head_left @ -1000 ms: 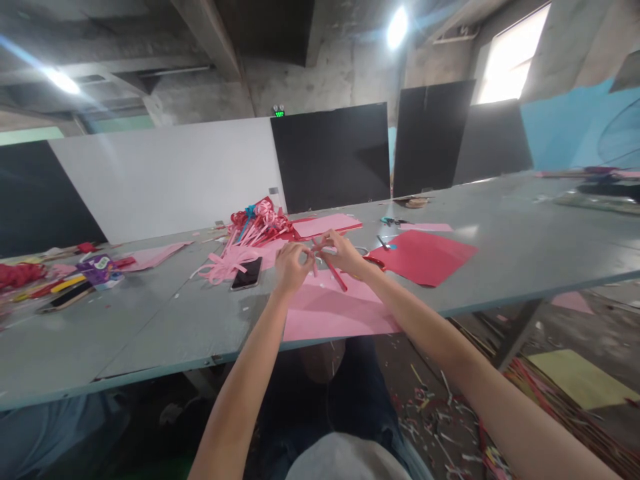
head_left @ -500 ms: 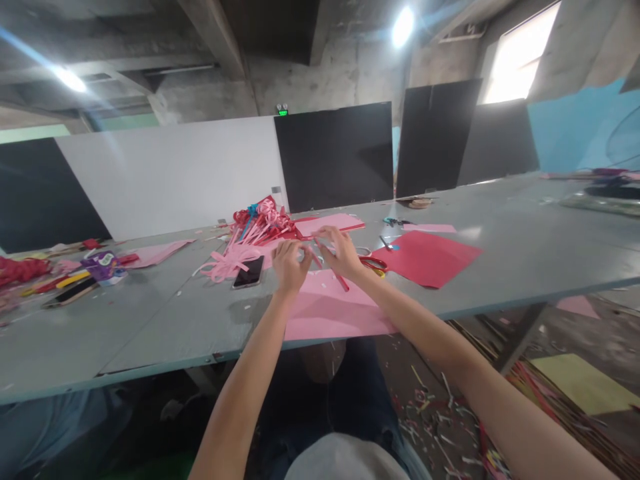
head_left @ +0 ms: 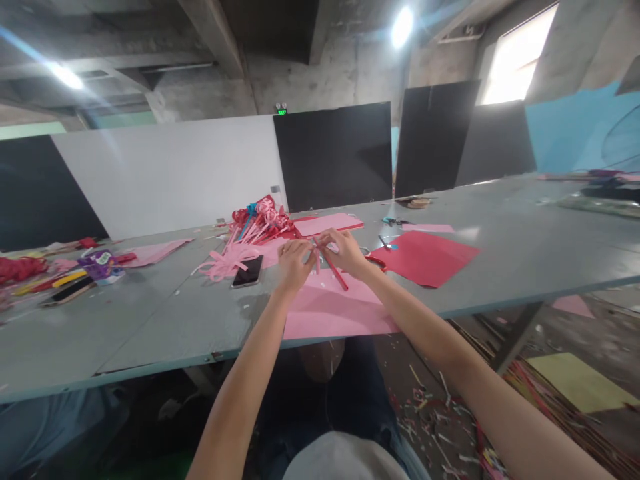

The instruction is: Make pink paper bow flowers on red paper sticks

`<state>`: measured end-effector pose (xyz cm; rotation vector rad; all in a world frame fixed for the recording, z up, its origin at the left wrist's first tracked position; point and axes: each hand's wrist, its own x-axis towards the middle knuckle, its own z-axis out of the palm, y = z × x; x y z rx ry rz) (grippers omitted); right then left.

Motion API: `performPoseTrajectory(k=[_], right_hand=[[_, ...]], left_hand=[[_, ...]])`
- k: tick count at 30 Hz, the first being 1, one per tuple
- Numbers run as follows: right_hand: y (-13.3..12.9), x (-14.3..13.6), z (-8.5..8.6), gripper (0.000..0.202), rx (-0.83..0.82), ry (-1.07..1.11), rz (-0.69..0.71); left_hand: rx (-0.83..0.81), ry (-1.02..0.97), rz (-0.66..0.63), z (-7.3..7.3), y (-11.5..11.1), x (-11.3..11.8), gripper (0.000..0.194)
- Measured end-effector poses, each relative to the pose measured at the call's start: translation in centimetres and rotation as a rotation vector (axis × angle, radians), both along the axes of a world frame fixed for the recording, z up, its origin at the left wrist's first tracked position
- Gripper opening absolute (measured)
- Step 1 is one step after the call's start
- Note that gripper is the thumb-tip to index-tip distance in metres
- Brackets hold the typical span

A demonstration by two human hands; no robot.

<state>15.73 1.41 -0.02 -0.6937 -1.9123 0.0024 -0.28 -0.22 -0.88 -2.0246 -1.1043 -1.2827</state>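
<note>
Above a pink paper sheet (head_left: 330,310) my two hands meet, fingertips almost touching. My right hand (head_left: 346,252) is closed round the upper part of a thin red stick (head_left: 339,275), which slants down toward me. My left hand (head_left: 296,263) pinches a narrow pink paper strip (head_left: 317,262) against the stick's upper end; the fingers partly hide where they join. Just right of my right hand lie red-handled scissors (head_left: 376,263), half covered by it. A phone (head_left: 248,272) lies left of my left hand, beside a looped pink paper bow (head_left: 227,263).
Behind the hands is a pile of pink and red curled ribbons (head_left: 263,220). A red sheet (head_left: 427,257) lies to the right, with small teal-handled pliers or scissors (head_left: 393,221) beyond. At left stands a purple package (head_left: 101,267). The table's front edge (head_left: 215,359) runs before me.
My left hand has moved right, closer to my right hand. The pink strip now hangs more upright and meets the stick. The right hand stays nearly in place.
</note>
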Motion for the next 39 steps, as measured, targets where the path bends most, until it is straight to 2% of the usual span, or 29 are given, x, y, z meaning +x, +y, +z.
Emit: performPoseTrajectory(k=[9,16,23,30,39], right_hand=[[-0.3,0.1,0.1,0.018,-0.048,0.032,0.014],[0.3,0.2,0.0,0.019,-0.097,0.045,0.061],[0.7,0.3,-0.1,0.011,-0.022,0.033,0.117],[1.2,0.5,-0.4,0.008,0.02,-0.004,0.082],[0.9,0.6,-0.2,0.009,-0.017,-0.011,0.114]], left_hand=[[-0.009,0.039,-0.013,0.0,-0.2,0.0,0.014],[-0.015,0.07,-0.006,-0.1,0.0,-0.1,0.011],[-0.03,0.012,-0.02,-0.1,0.1,0.0,0.009],[-0.062,0.023,-0.008,0.0,0.0,0.0,0.006],[-0.079,0.033,0.005,0.1,-0.5,0.1,0.006]])
